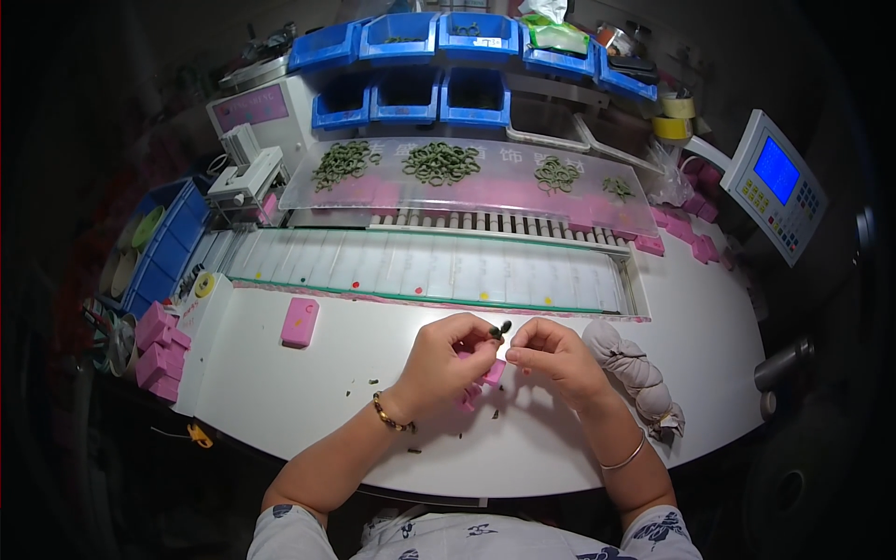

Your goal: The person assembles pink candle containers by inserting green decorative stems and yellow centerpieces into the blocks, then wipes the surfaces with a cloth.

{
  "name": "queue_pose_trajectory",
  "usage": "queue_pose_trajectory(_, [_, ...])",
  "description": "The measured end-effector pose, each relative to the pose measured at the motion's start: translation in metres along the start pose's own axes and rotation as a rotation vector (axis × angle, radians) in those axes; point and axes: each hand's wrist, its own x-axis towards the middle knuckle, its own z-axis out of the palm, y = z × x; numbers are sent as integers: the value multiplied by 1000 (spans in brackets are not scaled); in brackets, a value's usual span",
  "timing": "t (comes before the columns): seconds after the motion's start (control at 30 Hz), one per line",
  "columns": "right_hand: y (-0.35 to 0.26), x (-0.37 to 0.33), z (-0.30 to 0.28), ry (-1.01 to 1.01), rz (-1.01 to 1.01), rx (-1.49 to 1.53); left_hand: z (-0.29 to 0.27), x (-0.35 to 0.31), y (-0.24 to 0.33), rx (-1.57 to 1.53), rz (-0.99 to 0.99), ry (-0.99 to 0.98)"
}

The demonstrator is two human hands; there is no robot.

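I see the left hand (450,357) pinching a small dark-green piece (496,332) above the table (551,453); whether the curled right hand (562,362) grips anything, I cannot tell; a pink block (494,372) sits part-hidden

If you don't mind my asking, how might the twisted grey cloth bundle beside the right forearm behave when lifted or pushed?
The cloth bundle probably sags, given its soft folds, though the tight twisting may stiffen it. Its lumpy, curved shape likely resists rolling.
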Motion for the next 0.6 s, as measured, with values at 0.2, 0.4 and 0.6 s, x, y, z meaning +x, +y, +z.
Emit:
queue_pose_trajectory(0.2, [-2, 1, 1, 147, -125, -62, -11, 5, 7, -432, -471, -84])
queue_pose_trajectory(0.4, [-7, -2, 6, 115, -146, -30, -10, 5, 14, -541, -625, -209])
queue_pose_trajectory(0.6, [-8, -4, 8, 81, -149, 4, -4, 2, 4, -559, -600, -213])
